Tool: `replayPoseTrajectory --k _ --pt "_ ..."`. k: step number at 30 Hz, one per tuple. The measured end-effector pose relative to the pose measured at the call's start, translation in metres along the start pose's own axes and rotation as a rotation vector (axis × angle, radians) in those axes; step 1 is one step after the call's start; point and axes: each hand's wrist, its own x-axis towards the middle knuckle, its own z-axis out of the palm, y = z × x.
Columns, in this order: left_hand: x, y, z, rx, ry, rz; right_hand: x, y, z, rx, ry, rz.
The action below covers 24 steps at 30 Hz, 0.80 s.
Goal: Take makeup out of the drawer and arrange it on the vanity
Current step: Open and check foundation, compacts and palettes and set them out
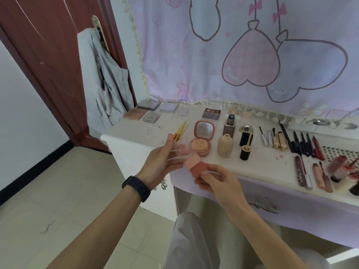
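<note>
The white tabletop [268, 166] carries flat eyeshadow palettes [148, 105] in a group at its back left corner, with an open brown palette [211, 113] further along the back edge. Near the middle lies an open pink compact [203, 138], just beside a beige foundation bottle [225, 145] and a black jar [245, 152]. Gold tubes [277, 140] and dark pencils [303, 144] lie in a row toward the right, and lip glosses [310, 175] lie near the front edge

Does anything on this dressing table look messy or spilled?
Yes: small pinkish-red smudges mark the white vanity top just in front of the gold tubes, like smeared makeup. The rest lies in fairly tidy rows.
</note>
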Motion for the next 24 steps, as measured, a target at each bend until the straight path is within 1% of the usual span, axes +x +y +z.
replayPoseTrajectory --k 3,5,9,11,15,19,24 --pt "0.000 -0.008 0.002 0.014 0.023 0.083 0.000 0.000 0.006 0.104 0.036 0.012" --pt "0.001 -0.014 0.001 0.034 0.074 0.121 0.000 0.001 0.010 0.128 0.039 0.014" --pt "0.004 -0.015 0.000 0.037 0.153 0.102 -0.001 0.003 0.017 0.126 0.028 -0.012" --pt "0.003 -0.015 0.003 0.079 0.190 0.077 0.001 0.006 0.020 0.079 0.074 -0.049" --pt "-0.001 -0.023 0.009 0.253 0.207 0.006 0.005 0.017 0.026 -0.110 0.153 -0.178" --pt "0.000 -0.022 0.009 0.399 0.206 0.025 0.006 0.028 0.032 -0.223 0.157 -0.265" --pt "0.004 -0.020 0.013 0.467 0.183 0.019 0.008 0.033 0.037 -0.286 0.145 -0.362"
